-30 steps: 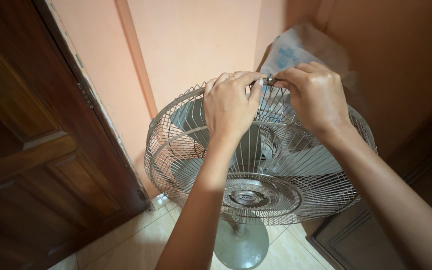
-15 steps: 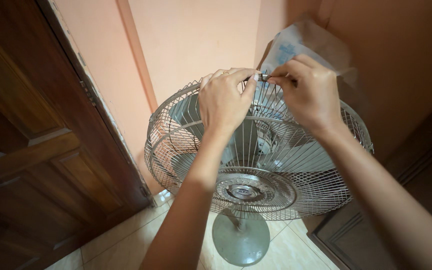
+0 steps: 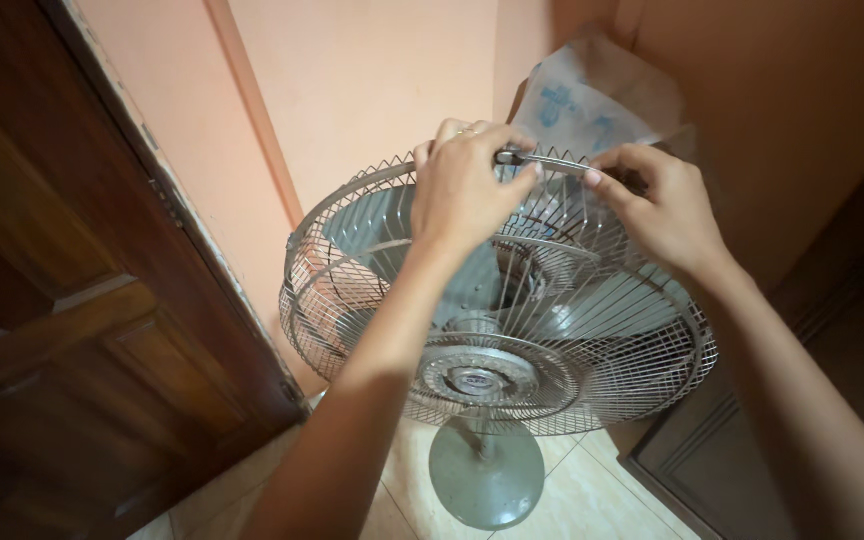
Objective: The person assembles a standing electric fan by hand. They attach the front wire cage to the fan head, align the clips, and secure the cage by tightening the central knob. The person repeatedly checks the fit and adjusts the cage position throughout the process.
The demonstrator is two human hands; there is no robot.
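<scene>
Both hands, left hand (image 3: 467, 190) and right hand (image 3: 664, 210), pinch the fan guard's (image 3: 552, 390) top rim clip (image 3: 512, 157).

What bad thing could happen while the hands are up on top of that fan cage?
The left hand and right hand pinch the rim clip on the wire cage; a thin wire or a springing clip could nip a fingertip. The fan tilts on its round base, so pushing could tip it. The plastic bag behind might snag on the wires.
</scene>
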